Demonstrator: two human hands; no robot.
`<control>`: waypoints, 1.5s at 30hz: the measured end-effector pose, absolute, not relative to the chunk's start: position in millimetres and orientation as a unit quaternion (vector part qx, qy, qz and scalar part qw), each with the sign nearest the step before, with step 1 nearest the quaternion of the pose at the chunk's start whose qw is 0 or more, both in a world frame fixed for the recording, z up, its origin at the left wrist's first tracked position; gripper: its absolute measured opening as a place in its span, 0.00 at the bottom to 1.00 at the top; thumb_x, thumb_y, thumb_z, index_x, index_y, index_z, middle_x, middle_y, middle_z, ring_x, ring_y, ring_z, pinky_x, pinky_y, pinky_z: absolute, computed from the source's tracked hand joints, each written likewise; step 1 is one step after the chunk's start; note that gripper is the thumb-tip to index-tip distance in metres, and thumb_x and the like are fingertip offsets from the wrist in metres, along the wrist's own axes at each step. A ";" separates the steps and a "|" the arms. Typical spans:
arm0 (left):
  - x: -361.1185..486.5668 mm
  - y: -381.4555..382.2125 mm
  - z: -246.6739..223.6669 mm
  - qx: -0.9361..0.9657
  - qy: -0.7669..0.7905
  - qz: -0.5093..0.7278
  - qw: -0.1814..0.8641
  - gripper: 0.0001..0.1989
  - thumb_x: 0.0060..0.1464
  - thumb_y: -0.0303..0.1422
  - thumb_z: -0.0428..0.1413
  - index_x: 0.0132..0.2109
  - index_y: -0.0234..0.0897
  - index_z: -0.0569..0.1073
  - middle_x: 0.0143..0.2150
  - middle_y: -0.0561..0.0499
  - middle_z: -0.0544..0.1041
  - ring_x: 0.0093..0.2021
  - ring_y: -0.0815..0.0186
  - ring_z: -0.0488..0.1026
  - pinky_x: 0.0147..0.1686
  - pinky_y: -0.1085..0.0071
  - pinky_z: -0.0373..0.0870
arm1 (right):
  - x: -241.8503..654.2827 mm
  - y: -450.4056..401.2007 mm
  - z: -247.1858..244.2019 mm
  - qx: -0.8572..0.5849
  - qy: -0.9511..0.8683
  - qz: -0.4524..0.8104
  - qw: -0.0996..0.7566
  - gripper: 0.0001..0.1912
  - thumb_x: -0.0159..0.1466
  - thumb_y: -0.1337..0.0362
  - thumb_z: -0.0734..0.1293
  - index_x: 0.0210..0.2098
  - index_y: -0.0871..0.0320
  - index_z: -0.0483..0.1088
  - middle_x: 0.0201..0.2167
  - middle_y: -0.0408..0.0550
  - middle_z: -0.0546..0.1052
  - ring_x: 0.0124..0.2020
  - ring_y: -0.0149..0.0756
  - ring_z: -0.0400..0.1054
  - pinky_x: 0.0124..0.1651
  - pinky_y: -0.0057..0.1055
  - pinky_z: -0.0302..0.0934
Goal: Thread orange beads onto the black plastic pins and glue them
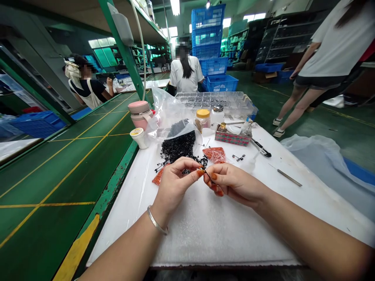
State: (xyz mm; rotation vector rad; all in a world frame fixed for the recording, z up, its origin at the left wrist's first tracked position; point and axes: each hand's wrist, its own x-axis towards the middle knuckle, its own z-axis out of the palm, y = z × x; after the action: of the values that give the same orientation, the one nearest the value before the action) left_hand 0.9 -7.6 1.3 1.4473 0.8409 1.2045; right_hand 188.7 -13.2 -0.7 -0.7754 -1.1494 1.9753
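My left hand (177, 177) and my right hand (231, 181) meet over the white tabletop (202, 230). Between them is a thin black part (206, 173), pinched in the fingertips of both hands. It looks like a short stem; its ends are mostly covered by fingers. Just beyond my hands lies a heap of similar small black parts (178, 147), spilling from a clear plastic bag (164, 113). One bag of small orange pieces (215, 155) rests behind my right hand, and another orange bag (157, 177) is partly hidden by my left hand.
A pink cup (139, 113), a white tub (138, 138), a yellow-lidded jar (203, 120) and a patterned box (233, 135) stand behind the heap. A knife (261, 148) and thin metal tool (289, 178) lie right. Left runs a green conveyor (73, 164). Several people are nearby.
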 end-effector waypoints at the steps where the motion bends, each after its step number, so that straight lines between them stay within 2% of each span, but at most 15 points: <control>1: 0.9 -7.6 1.8 0.606 0.353 0.501 0.507 0.04 0.51 0.32 0.64 0.35 0.38 0.79 0.36 0.51 0.74 0.39 0.67 0.70 0.39 0.73 0.66 | 188.9 -13.0 -0.5 -0.302 -0.449 0.760 0.359 0.12 0.56 0.58 0.75 0.31 0.62 0.76 0.25 0.42 0.69 0.23 0.22 0.60 0.25 0.20 0.53; 15: 3.6 -9.1 3.7 0.587 0.364 0.491 0.530 0.07 0.48 0.33 0.65 0.35 0.36 0.78 0.35 0.49 0.78 0.35 0.67 0.73 0.36 0.71 0.70 | 188.3 -15.4 5.4 -0.380 -0.516 0.654 0.401 0.12 0.57 0.57 0.73 0.27 0.60 0.75 0.23 0.42 0.71 0.22 0.24 0.60 0.25 0.26 0.52; 23: 2.4 -8.8 1.3 0.583 0.366 0.492 0.532 0.07 0.48 0.32 0.66 0.37 0.37 0.80 0.35 0.50 0.79 0.33 0.68 0.73 0.35 0.72 0.70 | 190.3 -14.6 3.1 -0.381 -0.512 0.654 0.406 0.11 0.58 0.58 0.72 0.28 0.61 0.76 0.24 0.42 0.72 0.22 0.24 0.61 0.26 0.25 0.53; 28: 1.8 -7.2 4.9 0.559 0.381 0.501 0.540 0.08 0.48 0.33 0.65 0.37 0.36 0.79 0.33 0.51 0.78 0.30 0.70 0.71 0.32 0.74 0.69 | 192.9 -14.9 6.1 -0.381 -0.494 0.663 0.414 0.12 0.56 0.59 0.74 0.37 0.58 0.77 0.29 0.45 0.77 0.27 0.27 0.68 0.27 0.24 0.57; 31: 1.5 -7.4 7.8 0.545 0.399 0.513 0.530 0.08 0.48 0.34 0.65 0.36 0.36 0.79 0.32 0.52 0.78 0.29 0.71 0.71 0.29 0.75 0.67 | 193.4 -16.0 8.9 -0.376 -0.501 0.650 0.430 0.17 0.53 0.63 0.77 0.42 0.57 0.76 0.34 0.47 0.79 0.32 0.31 0.73 0.27 0.23 0.60; 33: 1.4 -8.0 8.7 0.542 0.409 0.519 0.519 0.09 0.48 0.34 0.66 0.36 0.35 0.78 0.30 0.52 0.78 0.28 0.71 0.71 0.27 0.76 0.66 | 192.7 -17.3 9.8 -0.376 -0.507 0.636 0.443 0.18 0.52 0.64 0.77 0.42 0.57 0.75 0.34 0.47 0.79 0.33 0.33 0.75 0.27 0.23 0.61; 38: 1.3 -9.2 8.0 0.548 0.411 0.531 0.499 0.09 0.47 0.34 0.66 0.35 0.34 0.78 0.31 0.51 0.78 0.28 0.72 0.71 0.25 0.77 0.65 | 189.9 -19.7 9.0 -0.380 -0.528 0.589 0.479 0.13 0.53 0.62 0.76 0.37 0.58 0.76 0.32 0.48 0.79 0.33 0.37 0.77 0.26 0.23 0.64; 45: 2.4 -8.7 7.9 0.537 0.400 0.535 0.515 0.09 0.47 0.32 0.66 0.35 0.35 0.77 0.33 0.52 0.78 0.29 0.72 0.72 0.29 0.76 0.68 | 189.9 -21.9 8.6 -0.390 -0.543 0.531 0.521 0.08 0.55 0.64 0.75 0.34 0.58 0.77 0.29 0.45 0.80 0.31 0.33 0.76 0.26 0.22 0.66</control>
State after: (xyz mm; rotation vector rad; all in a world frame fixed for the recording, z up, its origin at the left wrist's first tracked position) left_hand 2.4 -8.7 7.9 1.2909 0.9610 1.2865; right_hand 189.9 -21.9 8.6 -0.9348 -1.3007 1.2719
